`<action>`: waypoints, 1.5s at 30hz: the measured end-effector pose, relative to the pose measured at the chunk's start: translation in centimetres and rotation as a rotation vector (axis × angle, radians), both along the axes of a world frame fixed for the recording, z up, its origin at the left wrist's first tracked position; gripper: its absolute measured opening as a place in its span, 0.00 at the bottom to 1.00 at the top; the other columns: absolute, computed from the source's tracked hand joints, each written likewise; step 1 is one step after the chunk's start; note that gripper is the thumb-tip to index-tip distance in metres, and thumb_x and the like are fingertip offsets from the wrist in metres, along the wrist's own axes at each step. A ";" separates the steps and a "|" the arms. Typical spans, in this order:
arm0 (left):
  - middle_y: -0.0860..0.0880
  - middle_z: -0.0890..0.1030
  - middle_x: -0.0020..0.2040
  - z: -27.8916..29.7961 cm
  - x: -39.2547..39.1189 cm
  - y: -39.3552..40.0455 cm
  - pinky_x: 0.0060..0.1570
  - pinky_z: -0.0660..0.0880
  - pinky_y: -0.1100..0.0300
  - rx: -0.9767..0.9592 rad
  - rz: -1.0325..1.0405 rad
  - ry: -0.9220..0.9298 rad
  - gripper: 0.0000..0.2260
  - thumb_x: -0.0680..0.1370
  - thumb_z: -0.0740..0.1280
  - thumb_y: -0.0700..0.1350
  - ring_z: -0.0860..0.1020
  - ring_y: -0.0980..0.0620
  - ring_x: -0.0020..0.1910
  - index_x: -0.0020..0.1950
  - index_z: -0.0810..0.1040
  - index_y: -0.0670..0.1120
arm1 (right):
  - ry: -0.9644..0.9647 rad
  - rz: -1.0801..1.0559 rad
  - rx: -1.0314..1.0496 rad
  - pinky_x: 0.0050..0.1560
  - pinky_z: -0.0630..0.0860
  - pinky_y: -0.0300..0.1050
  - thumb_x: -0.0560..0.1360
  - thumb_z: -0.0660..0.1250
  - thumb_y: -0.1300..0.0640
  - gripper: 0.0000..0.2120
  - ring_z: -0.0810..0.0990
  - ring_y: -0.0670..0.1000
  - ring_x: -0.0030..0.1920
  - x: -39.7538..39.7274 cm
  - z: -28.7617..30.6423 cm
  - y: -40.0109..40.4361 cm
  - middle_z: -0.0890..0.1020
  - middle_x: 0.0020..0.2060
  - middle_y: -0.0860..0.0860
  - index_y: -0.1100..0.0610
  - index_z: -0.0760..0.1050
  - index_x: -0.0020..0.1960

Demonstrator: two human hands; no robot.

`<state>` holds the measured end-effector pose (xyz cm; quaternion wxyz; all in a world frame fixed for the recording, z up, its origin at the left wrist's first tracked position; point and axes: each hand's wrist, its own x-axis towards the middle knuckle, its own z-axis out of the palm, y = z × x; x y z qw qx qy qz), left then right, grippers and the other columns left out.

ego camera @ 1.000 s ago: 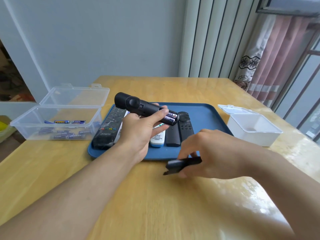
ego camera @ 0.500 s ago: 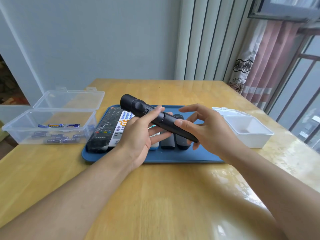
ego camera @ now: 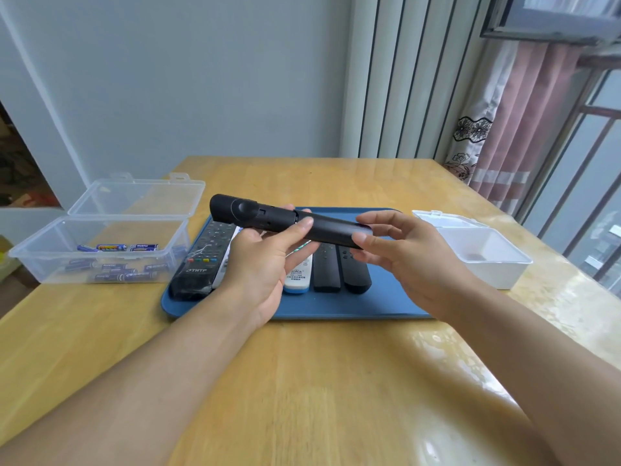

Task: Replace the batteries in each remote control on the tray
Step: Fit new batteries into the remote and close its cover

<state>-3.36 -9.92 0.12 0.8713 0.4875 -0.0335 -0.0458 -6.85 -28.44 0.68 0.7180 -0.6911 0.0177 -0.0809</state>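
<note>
Wooden surface (ego camera: 336,381), glossy at the right, stands against a pale wall (ego camera: 201,79), with vertical blinds (ego camera: 403,79) and a pink curtain (ego camera: 524,129) by the window. Over a blue tray (ego camera: 336,306) the left hand (ego camera: 265,260) grips a black remote (ego camera: 285,223); the right hand (ego camera: 403,253) pinches its far end. Four remotes (ego camera: 326,270) lie on the tray. Left sits a clear box (ego camera: 100,237) of batteries (ego camera: 114,260), right a white box (ego camera: 484,253).
</note>
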 end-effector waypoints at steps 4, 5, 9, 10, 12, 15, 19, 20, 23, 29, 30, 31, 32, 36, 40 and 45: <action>0.42 0.84 0.55 0.1 0.0 -0.1 0.53 0.83 0.53 -0.026 0.005 0.025 0.16 0.77 0.71 0.34 0.86 0.46 0.53 0.63 0.76 0.41 | -0.048 0.006 0.060 0.60 0.80 0.50 0.74 0.73 0.66 0.11 0.85 0.54 0.41 0.0 0.0 0.1 0.75 0.46 0.55 0.58 0.82 0.56; 0.42 0.84 0.55 0.1 0.0 -0.1 0.53 0.83 0.52 -0.028 0.002 0.030 0.17 0.77 0.71 0.34 0.86 0.45 0.53 0.64 0.75 0.41 | -0.062 -0.004 0.057 0.58 0.81 0.49 0.74 0.73 0.66 0.12 0.85 0.54 0.41 0.0 0.1 0.1 0.75 0.45 0.54 0.58 0.82 0.56; 0.44 0.86 0.51 0.1 0.0 -0.1 0.55 0.82 0.48 -0.007 -0.017 0.025 0.14 0.77 0.72 0.36 0.85 0.43 0.55 0.61 0.76 0.42 | -0.107 -0.034 0.038 0.52 0.81 0.46 0.74 0.74 0.65 0.12 0.86 0.56 0.42 -0.1 0.2 0.3 0.78 0.45 0.53 0.58 0.82 0.56; 0.44 0.86 0.50 0.0 0.0 -0.1 0.55 0.82 0.48 -0.001 -0.030 0.022 0.13 0.77 0.72 0.37 0.85 0.42 0.55 0.60 0.76 0.42 | -0.113 -0.028 0.029 0.50 0.81 0.45 0.73 0.74 0.65 0.12 0.86 0.57 0.42 -0.1 0.2 0.4 0.78 0.45 0.53 0.58 0.81 0.56; 0.42 0.86 0.52 -0.1 -0.2 -0.2 0.55 0.82 0.47 0.027 -0.074 0.009 0.12 0.78 0.71 0.39 0.85 0.41 0.55 0.60 0.77 0.42 | -0.129 -0.023 -0.032 0.47 0.81 0.44 0.72 0.75 0.64 0.12 0.86 0.56 0.41 -0.3 0.1 0.6 0.78 0.43 0.53 0.58 0.81 0.55; 0.42 0.86 0.52 0.0 -0.7 -0.4 0.56 0.82 0.47 0.074 -0.124 -0.014 0.11 0.79 0.70 0.41 0.85 0.42 0.55 0.60 0.79 0.40 | -0.121 -0.052 -0.184 0.42 0.81 0.43 0.70 0.78 0.58 0.14 0.84 0.52 0.35 -0.5 -0.1 0.8 0.80 0.38 0.51 0.56 0.81 0.54; 0.42 0.86 0.49 0.4 -0.9 -0.4 0.51 0.83 0.48 0.056 -0.133 -0.030 0.05 0.79 0.69 0.43 0.85 0.42 0.55 0.50 0.82 0.41 | -0.021 -0.066 -0.193 0.39 0.79 0.43 0.70 0.77 0.47 0.16 0.79 0.49 0.33 -0.4 0.0 0.6 0.80 0.39 0.52 0.53 0.81 0.54; 0.42 0.86 0.49 0.5 -0.9 -0.4 0.52 0.83 0.47 0.054 -0.130 -0.032 0.05 0.79 0.69 0.43 0.84 0.42 0.55 0.49 0.82 0.41 | 0.012 -0.053 -0.183 0.39 0.78 0.43 0.70 0.76 0.45 0.17 0.78 0.50 0.33 -0.3 0.1 0.6 0.80 0.40 0.53 0.54 0.81 0.53; 0.42 0.86 0.50 0.6 -0.9 -0.3 0.56 0.82 0.44 0.063 -0.133 -0.044 0.06 0.79 0.69 0.43 0.83 0.40 0.58 0.50 0.82 0.41 | 0.084 0.008 -0.137 0.38 0.77 0.44 0.69 0.74 0.41 0.19 0.75 0.51 0.34 -0.4 0.2 0.6 0.77 0.40 0.54 0.56 0.82 0.48; 0.40 0.84 0.57 0.3 -1.0 -0.5 0.56 0.81 0.44 0.095 -0.099 -0.090 0.03 0.81 0.68 0.39 0.83 0.43 0.59 0.51 0.79 0.46 | 0.101 0.026 -0.123 0.38 0.78 0.43 0.74 0.73 0.48 0.11 0.77 0.50 0.35 -0.5 0.2 0.6 0.80 0.39 0.52 0.56 0.83 0.46; 0.39 0.84 0.57 0.3 -1.0 -0.5 0.55 0.81 0.45 0.099 -0.080 -0.103 0.05 0.80 0.68 0.38 0.83 0.43 0.58 0.49 0.77 0.48 | 0.100 0.024 -0.117 0.38 0.78 0.43 0.74 0.73 0.48 0.12 0.78 0.50 0.35 -0.5 0.2 0.6 0.81 0.40 0.52 0.57 0.83 0.47; 0.39 0.84 0.57 0.2 -1.0 -0.5 0.54 0.81 0.45 0.104 -0.067 -0.120 0.08 0.80 0.68 0.37 0.84 0.44 0.58 0.49 0.76 0.50 | 0.099 0.024 -0.108 0.39 0.79 0.44 0.74 0.73 0.49 0.12 0.79 0.50 0.35 -0.5 0.1 0.6 0.81 0.40 0.53 0.58 0.82 0.48; 0.39 0.84 0.57 0.1 -0.8 -0.4 0.54 0.82 0.45 0.116 -0.055 -0.139 0.08 0.80 0.69 0.36 0.84 0.46 0.57 0.50 0.76 0.50 | 0.098 0.025 -0.097 0.40 0.79 0.44 0.74 0.73 0.49 0.13 0.79 0.50 0.35 -0.5 0.1 0.7 0.81 0.40 0.53 0.59 0.82 0.49; 0.41 0.85 0.56 -0.2 -0.4 -0.2 0.54 0.83 0.47 0.137 -0.024 -0.152 0.04 0.80 0.68 0.36 0.85 0.49 0.55 0.54 0.76 0.41 | 0.100 0.046 -0.059 0.41 0.79 0.43 0.75 0.72 0.50 0.14 0.81 0.51 0.35 -0.5 0.1 0.7 0.81 0.39 0.52 0.60 0.81 0.52; 0.41 0.85 0.57 -0.2 -0.2 -0.2 0.52 0.83 0.48 0.101 -0.020 -0.115 0.02 0.82 0.65 0.38 0.84 0.44 0.56 0.54 0.76 0.41 | 0.123 0.094 -0.018 0.41 0.79 0.42 0.76 0.72 0.52 0.12 0.81 0.51 0.36 -0.6 0.2 0.7 0.82 0.42 0.55 0.60 0.81 0.54; 0.42 0.84 0.51 -0.2 -0.1 -0.2 0.50 0.83 0.51 0.103 0.008 -0.093 0.01 0.80 0.68 0.38 0.84 0.47 0.55 0.50 0.79 0.41 | 0.188 0.187 0.035 0.42 0.79 0.42 0.78 0.70 0.54 0.11 0.81 0.51 0.37 -0.7 0.3 0.6 0.83 0.41 0.53 0.60 0.81 0.55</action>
